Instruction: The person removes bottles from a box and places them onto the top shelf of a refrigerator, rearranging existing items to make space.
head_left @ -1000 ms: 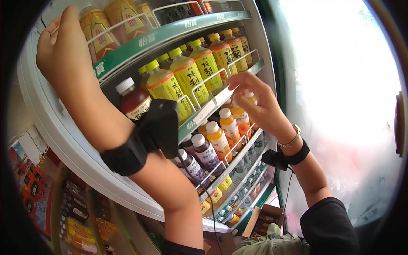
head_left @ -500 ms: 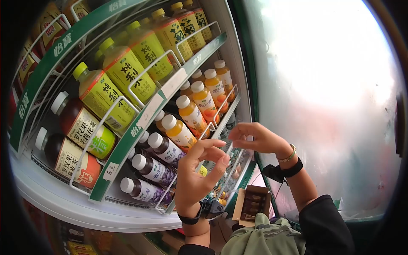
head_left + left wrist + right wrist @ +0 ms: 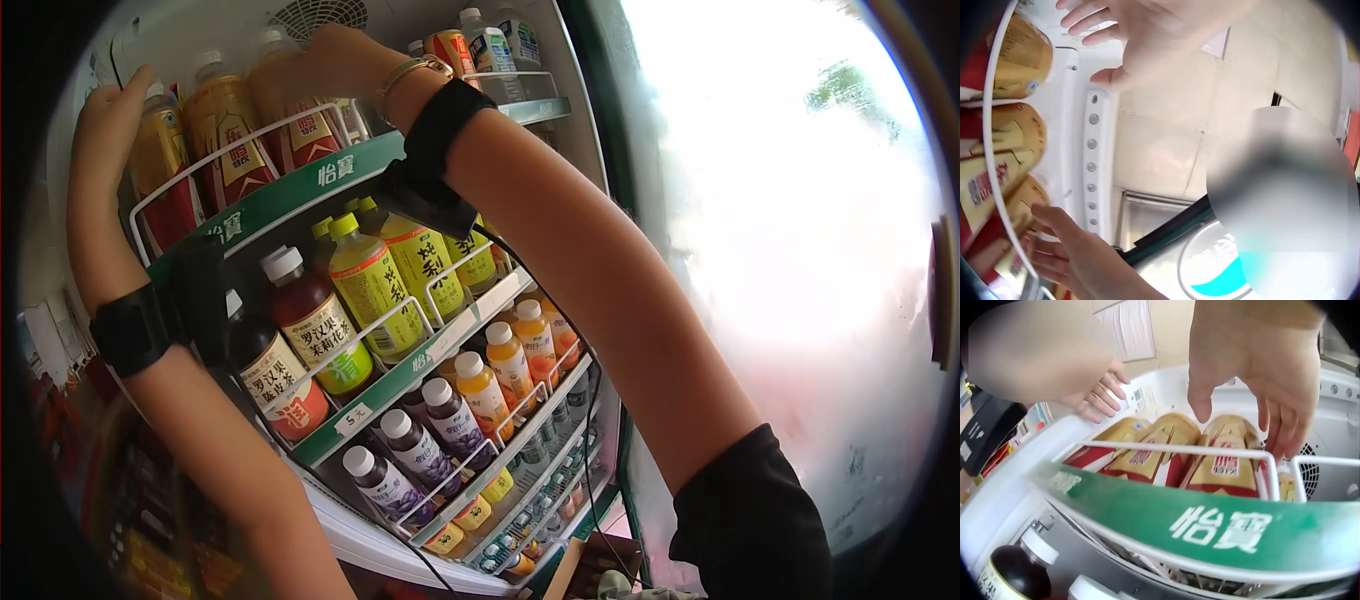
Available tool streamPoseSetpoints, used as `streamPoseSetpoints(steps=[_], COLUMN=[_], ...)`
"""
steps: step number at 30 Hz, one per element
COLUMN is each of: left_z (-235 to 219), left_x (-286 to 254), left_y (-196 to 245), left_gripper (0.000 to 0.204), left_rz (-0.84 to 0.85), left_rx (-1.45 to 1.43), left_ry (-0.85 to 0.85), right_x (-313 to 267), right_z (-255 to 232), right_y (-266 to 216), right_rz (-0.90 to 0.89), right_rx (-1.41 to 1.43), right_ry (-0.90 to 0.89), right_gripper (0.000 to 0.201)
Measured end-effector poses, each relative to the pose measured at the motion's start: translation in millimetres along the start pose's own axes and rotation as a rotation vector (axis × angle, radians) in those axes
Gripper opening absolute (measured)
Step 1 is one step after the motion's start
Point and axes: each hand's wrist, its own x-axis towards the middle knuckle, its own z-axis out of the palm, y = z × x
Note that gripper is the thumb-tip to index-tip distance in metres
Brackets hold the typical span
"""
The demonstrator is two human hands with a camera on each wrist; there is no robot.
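My left hand (image 3: 105, 130) is raised at the left end of the top shelf, next to the outermost gold-and-red drink bottle (image 3: 163, 150). Its fingers (image 3: 1088, 19) are spread and hold nothing in the left wrist view. My right hand (image 3: 1260, 362) reaches over a second gold-and-red bottle (image 3: 1225, 447); thumb and fairly straight fingers hang at either side of its top. In the head view this hand hides part of that bottle's upper end. Another such bottle (image 3: 230, 135) stands between the two. A white wire rail (image 3: 1172, 448) runs in front of them.
Below the green shelf edge (image 3: 345, 165) stand yellow-capped bottles (image 3: 375, 285), dark tea bottles (image 3: 320, 325) and small juice bottles (image 3: 460, 420). A can (image 3: 450, 50) and clear bottles are at the top right. The glass door (image 3: 760, 250) stands at the right, an open carton (image 3: 600, 560) low down.
Both hands have risen from in front of the lower shelves to the top shelf, the right crossing to the bottles there. The head view has tilted up. The bottles keep their places.
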Motion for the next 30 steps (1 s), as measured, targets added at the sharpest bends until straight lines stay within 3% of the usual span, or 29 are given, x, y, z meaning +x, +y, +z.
streamPoseSetpoints(steps=[2,3,5,8,10,12,15,16,17,19,30], left_z=[3,3,15,19,15,12,14,16,17,18,25], left_x=[-10,-21,-14,-26,-36,-43,-46,-51,-53,-53,-51], left_y=[8,14,6,0,6,16,11,11,9,9,3], left_gripper=[0.062,0.071,0.073,0.073,0.074,0.076,0.076,0.073,0.073,0.072,0.072], left_rz=[0.009,0.069,-0.002,-0.006,-0.013,-0.05,-0.048,-0.024,-0.019,-0.029,-0.025], left_rx=[0.37,0.383,0.324,0.159,0.226,0.301,0.261,0.258,0.264,0.224,0.129], left_ry=[0.012,-0.04,-0.315,-0.268,-0.243,-0.213,-0.099,-0.022,-0.017,0.047,0.051], right_x=[11,16,27,34,34,32,69,56,40,23,23], right_z=[13,19,25,32,31,26,60,51,44,30,34], right_y=[-1,-1,5,12,13,9,41,34,28,15,18], right_rz=[0.0,-0.001,0.002,0.021,0.028,0.067,-0.013,0.137,0.132,0.3,0.305], right_rx=[0.013,0.016,0.017,0.018,0.02,0.108,0.162,0.176,0.183,0.195,0.367], right_ry=[-0.121,-0.179,-0.286,-0.459,-0.512,-0.519,-0.377,-0.3,-0.295,-0.136,0.054], right_gripper=[0.046,0.042,0.035,0.027,0.025,0.042,0.046,0.056,0.056,0.065,0.065])
